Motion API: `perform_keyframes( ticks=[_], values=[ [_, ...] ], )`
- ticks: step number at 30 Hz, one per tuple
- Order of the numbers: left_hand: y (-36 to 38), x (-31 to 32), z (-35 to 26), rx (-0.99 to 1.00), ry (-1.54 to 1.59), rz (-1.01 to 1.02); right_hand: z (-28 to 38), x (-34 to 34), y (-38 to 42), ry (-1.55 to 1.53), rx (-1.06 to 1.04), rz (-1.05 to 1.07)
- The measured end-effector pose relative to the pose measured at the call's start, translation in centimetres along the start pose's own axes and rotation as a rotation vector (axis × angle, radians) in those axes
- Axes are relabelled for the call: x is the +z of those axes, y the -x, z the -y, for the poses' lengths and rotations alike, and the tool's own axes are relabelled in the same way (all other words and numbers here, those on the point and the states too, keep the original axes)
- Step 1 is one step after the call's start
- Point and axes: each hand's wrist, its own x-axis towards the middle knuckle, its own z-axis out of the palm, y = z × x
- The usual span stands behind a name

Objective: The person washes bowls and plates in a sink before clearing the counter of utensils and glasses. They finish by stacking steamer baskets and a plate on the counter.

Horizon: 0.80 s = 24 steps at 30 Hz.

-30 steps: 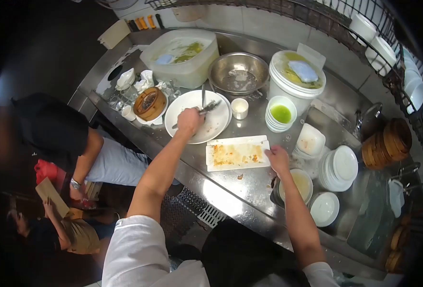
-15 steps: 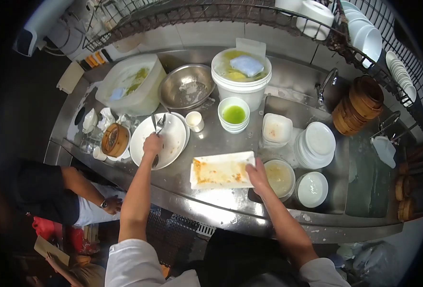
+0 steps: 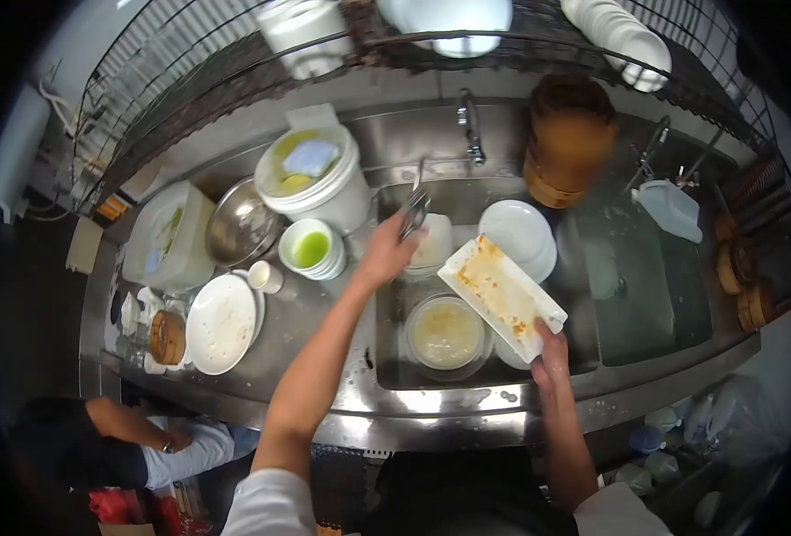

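Observation:
My left hand (image 3: pixel 389 250) is closed round a small bunch of metal cutlery (image 3: pixel 416 211), a fork among it judging from the earlier view. It is over the left part of the sink, by a white square container (image 3: pixel 431 241). In my right hand (image 3: pixel 551 355) is a rectangular white plate (image 3: pixel 503 295) smeared with orange food remains, gripped at its near right end and tilted above the sink. Under and around it sit a stack of round white plates (image 3: pixel 518 234) and a bowl of cloudy liquid (image 3: pixel 446 331). A large white plate with crumbs (image 3: pixel 219 326) lies on the counter at left.
A white bucket (image 3: pixel 333 192), green-filled bowl (image 3: pixel 309 250), paper cup (image 3: pixel 265 277), steel bowl (image 3: pixel 239 228) and plastic tub (image 3: pixel 163 237) line the counter. Taps (image 3: pixel 471 134) and bamboo steamers (image 3: pixel 567 147) are behind the sink. A wire rack (image 3: pixel 538 46) hangs above. Another person (image 3: pixel 127 429) is at lower left.
My left hand has lifted the cutlery off the large plate and carried it right over the sink. My right hand has moved the rectangular plate right and turned it. The view has swung right.

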Motion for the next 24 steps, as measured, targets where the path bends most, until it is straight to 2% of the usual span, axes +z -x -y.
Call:
perform_keyframes(
  ticks=[1,3,5,6,8,11,12,15,16,19,22,24],
  values=[
    [-5.4,3.2,3.2,0.049,-0.159,-0.060,0.5,-0.6,-0.5,-0.033,-0.029,-0.019],
    [-13.1,8.1,1.8,-0.062,-0.157,-0.178,1.5,-1.2,-1.1,-0.071,-0.030,-0.054],
    [-17.4,12.0,-0.6,-0.076,-0.374,-0.354,2.8,-0.8,-0.7,-0.114,-0.005,-0.102],
    [-18.0,13.5,-1.0,-0.088,-0.389,-0.372,3.0,-1.2,-1.3,-0.111,0.003,-0.088],
    [-18.0,15.1,-0.7,-0.130,-0.428,-0.412,2.7,-1.9,-3.0,-0.101,0.037,-0.052],
    [-14.7,11.9,1.3,-0.100,-0.596,-0.121,1.5,-0.7,-6.0,-0.156,0.113,-0.022],
    [-12.7,11.0,1.6,-0.093,-0.649,-0.105,0.2,0.1,-7.4,-0.160,0.139,-0.036],
    [-7.5,9.1,3.0,-0.364,-0.277,-0.099,-3.3,2.5,-10.8,-0.375,0.340,0.061],
    [-6.7,8.3,3.2,-0.439,-0.148,-0.104,-4.6,3.1,-11.4,-0.388,0.339,0.073],
    [-6.3,7.1,2.5,-0.348,-0.496,-0.135,-6.2,4.5,-11.8,-0.400,0.294,0.063],
    [-9.2,8.7,-0.3,-0.193,-0.744,-0.141,-5.3,5.2,-10.4,-0.327,0.243,0.013],
    [-12.2,10.5,-0.3,-0.033,-0.720,-0.235,-4.5,4.6,-10.0,-0.222,0.257,0.016]
  ],
)
